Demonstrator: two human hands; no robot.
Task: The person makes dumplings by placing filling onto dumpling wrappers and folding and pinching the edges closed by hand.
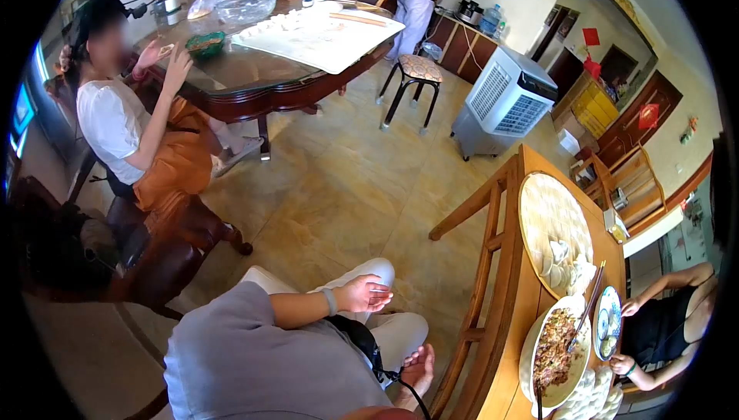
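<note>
Left hand (363,294) and right hand (418,368) of the seated wearer: both released and bare, fingers loosely bent above the lap, gripping nothing. A thin black cord (392,376) passes just beside the right hand. On the brown wooden counter (606,235), apart from both hands, stand a deep cream-coloured oval bowl (529,358) of brown minced filling (556,347) and a round, pale woven tray (550,204) bearing folded white dough pieces (566,272). Dark slender chopsticks (594,297) lean at the bowl. Across the counter, another person's hands (622,364) flank a blue-and-white patterned plate (607,304).

Handling, as judged: reach clear of the cord; lift soft dough with flat, dry fingertips rather than a hard pinch; take filling in modest amounts, keeping dough edges clean; leave the plate's side free for the other person.
</note>
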